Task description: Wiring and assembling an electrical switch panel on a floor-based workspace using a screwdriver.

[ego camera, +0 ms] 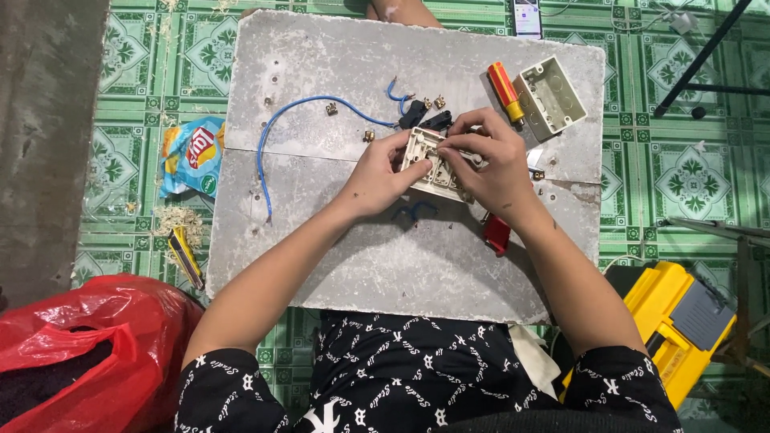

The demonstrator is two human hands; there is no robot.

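Observation:
Both of my hands hold a cream plastic switch plate (427, 160) above a grey board (321, 240). My left hand (381, 172) grips its left edge. My right hand (489, 160) covers its right side, with fingertips pressing on the top. A blue wire (277, 132) curls across the board to the left. Small black parts (423, 118) and brass screws (332, 107) lie just beyond the plate. A short blue wire piece (413, 210) lies under my wrists.
A red and yellow screwdriver (505, 90) and a cream wall box (550, 96) lie at the board's far right. A red tool handle (497, 234) shows under my right forearm. A yellow toolbox (674, 317), a red plastic bag (80, 353), a snack packet (192, 152) and a phone (527, 16) sit on the green tiled floor.

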